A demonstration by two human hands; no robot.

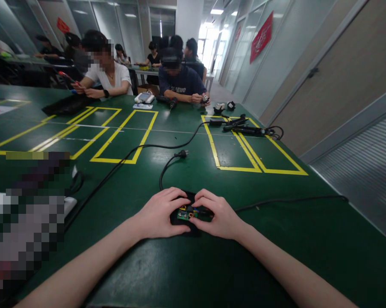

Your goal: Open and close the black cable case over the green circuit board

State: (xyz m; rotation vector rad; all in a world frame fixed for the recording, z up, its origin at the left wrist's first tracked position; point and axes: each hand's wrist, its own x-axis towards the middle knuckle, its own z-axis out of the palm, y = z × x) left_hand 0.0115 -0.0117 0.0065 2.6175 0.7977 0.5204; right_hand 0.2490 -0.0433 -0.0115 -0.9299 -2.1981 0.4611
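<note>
A small green circuit board with copper coils lies between my two hands, over a black casing on the green table. My left hand curls around the casing's left side, thumb along the near edge and fingers over the far edge. From the right, my right hand closes thumb and forefinger on the board's right end, where thin coloured wires join it. Part of the casing is hidden under my fingers. Just beyond my left hand, a black cord with a plug curves over the table.
A long black cable crosses the green table, marked with yellow tape. Black cables and an adapter lie at the far right. A drill and a white device sit near two people opposite. Blurred-out items occupy the left.
</note>
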